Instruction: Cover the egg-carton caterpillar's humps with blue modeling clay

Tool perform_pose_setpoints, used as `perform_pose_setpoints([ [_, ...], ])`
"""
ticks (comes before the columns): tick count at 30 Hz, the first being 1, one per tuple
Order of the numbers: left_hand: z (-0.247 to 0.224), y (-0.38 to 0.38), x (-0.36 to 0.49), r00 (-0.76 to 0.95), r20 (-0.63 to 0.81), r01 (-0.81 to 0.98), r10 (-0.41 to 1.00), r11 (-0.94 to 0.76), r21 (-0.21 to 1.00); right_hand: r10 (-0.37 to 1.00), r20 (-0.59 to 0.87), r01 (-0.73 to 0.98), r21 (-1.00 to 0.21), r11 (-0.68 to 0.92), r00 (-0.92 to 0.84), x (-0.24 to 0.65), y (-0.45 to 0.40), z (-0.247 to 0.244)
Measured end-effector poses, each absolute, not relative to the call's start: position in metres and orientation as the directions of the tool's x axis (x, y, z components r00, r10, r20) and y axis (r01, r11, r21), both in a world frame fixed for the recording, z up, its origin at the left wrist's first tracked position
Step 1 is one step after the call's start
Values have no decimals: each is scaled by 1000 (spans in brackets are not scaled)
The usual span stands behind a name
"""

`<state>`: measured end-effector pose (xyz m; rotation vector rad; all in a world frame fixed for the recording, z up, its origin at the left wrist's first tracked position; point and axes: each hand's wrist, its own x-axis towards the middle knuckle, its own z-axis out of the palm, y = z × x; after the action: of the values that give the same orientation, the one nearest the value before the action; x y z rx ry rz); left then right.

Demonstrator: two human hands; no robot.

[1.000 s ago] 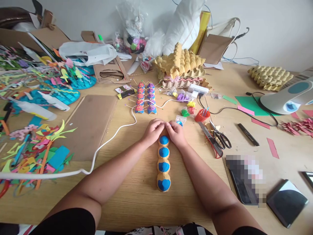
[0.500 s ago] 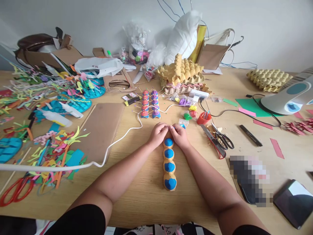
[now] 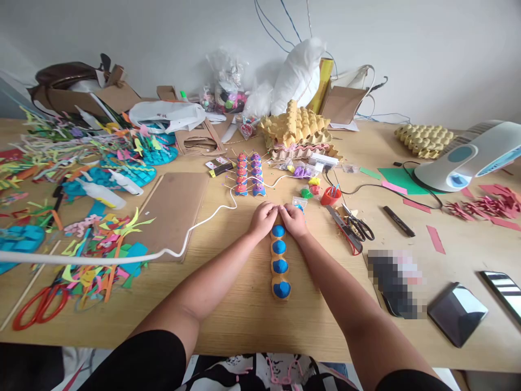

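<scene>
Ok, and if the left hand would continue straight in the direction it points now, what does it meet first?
Most likely the right hand: the left hand points forward and inward, and their fingertips look very close or touching, though depth there is unclear.

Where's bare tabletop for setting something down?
Bare: between red-handled scissors and left forearm; a narrow strip between cup row and right forearm; from cup row to the table's near edge. Crowded: left side, paper scraps; back, egg trays and bags.
</scene>
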<state>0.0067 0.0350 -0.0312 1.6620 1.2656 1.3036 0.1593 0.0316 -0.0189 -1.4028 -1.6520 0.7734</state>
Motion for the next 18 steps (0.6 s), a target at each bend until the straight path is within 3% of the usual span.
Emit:
perform_pose_setpoints([
  [18,-27,36,12,-3,287,388,958,-264,883,987,163,560,-818,131,8,153,30,-16],
])
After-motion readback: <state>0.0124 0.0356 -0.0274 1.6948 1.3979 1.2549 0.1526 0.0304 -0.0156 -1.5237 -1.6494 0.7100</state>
